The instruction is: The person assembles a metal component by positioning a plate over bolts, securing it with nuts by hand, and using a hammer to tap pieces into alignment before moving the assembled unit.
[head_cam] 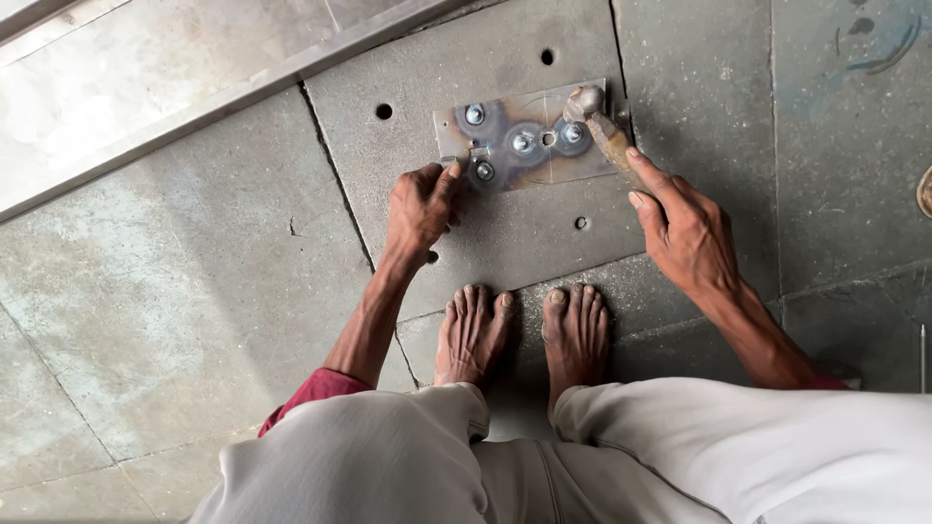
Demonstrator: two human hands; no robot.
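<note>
A small steel plate (pixel 529 141) with several welded bolts lies on a thick grey metal slab (pixel 505 233) on the floor. My left hand (pixel 420 206) presses on the plate's near left corner, its thumb and fingers pinched against the plate edge there. My right hand (pixel 684 233) grips the wooden handle of a hammer (pixel 594 116), whose metal head rests on the plate's far right corner. My bare feet (pixel 524 330) stand on the slab just below the plate.
The slab has several round holes (pixel 383 112) around the plate. A metal rail (pixel 223 97) runs diagonally at the upper left. Grey floor slabs with cracks spread left. A thin rod (pixel 922 354) lies at the right edge.
</note>
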